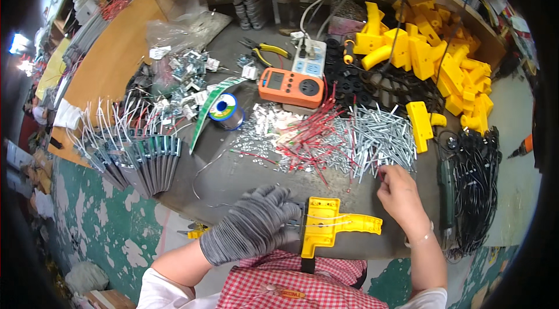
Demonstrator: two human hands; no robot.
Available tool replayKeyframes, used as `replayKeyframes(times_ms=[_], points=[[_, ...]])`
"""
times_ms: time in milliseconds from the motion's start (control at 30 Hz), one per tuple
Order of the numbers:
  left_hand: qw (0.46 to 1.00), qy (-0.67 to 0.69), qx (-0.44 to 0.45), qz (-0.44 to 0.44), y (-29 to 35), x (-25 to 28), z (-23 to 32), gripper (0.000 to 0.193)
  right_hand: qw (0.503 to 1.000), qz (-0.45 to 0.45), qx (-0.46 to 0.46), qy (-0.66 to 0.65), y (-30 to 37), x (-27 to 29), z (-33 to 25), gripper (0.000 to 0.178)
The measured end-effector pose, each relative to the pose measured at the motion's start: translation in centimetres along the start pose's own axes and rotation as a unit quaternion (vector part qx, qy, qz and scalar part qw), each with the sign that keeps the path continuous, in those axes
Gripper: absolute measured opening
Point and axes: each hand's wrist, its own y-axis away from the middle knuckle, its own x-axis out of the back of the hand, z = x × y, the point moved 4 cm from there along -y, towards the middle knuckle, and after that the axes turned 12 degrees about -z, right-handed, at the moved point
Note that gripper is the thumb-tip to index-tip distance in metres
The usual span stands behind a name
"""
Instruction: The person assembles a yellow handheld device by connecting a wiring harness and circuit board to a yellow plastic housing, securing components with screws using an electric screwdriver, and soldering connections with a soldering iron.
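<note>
My left hand (251,223), in a grey striped glove, is closed around the dark part at the left end of a yellow plastic housing half (323,221). The housing lies with its hollow side up at the table's front edge, its handle pointing right. Thin white wires (332,220) run across its inside. My bare right hand (402,195) is at the near edge of a pile of silver metal pins (378,137), thumb and fingers pinched together. Something small and reddish shows at its fingertips, too small to name. Left of the pins lie red wires (308,146) and small white parts (273,121).
Behind the piles are an orange meter (291,86), a power strip (309,58), pliers (265,50) and a solder spool (226,112). Yellow housings (425,47) heap at the back right. Black cables (477,192) lie right; grey strips with white wires (148,163) stand left.
</note>
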Motion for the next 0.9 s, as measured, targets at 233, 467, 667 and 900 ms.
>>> replayKeyframes(times_ms=[233, 467, 667, 900], points=[[0.973, -0.099, 0.155, 0.136, -0.8, 4.1, -6.9, 0.021, 0.975, 0.053, -0.052, -0.207, 0.6, -0.3, 0.5, 0.018], [0.963, -0.161, 0.16, 0.147, -2.1, 2.5, -9.7, 0.017, 0.949, 0.012, 0.018, -0.313, 3.2, 2.3, -6.7, 0.007], [0.961, -0.166, 0.199, 0.099, -2.9, 2.5, -11.7, 0.022, 0.922, -0.044, -0.011, -0.385, 2.8, -1.7, -6.9, 0.012], [0.917, 0.273, -0.024, 0.29, -2.1, 3.2, -4.8, 0.013, 0.969, 0.045, 0.066, -0.234, 1.2, -0.3, -9.0, 0.009]])
